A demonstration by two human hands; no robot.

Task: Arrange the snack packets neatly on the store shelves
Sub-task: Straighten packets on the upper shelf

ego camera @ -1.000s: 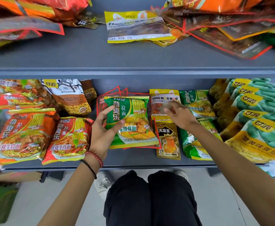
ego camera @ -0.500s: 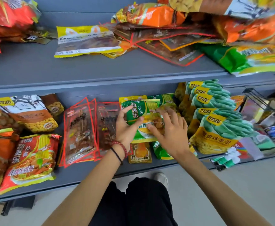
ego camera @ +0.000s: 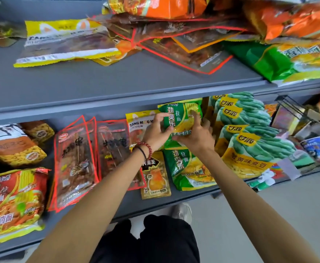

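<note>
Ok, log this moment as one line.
left hand: grips green noodle packet | right hand: grips it too | position: behind second green packet, lower shelf

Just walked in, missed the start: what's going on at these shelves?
A person is tidying the lower shelf. Both the left hand and right hand grip a green noodle packet, held up behind a second green packet lying flat. Skewer packets lie to its left, bean bags to its right. Packets on the upper shelf lie jumbled.
</note>
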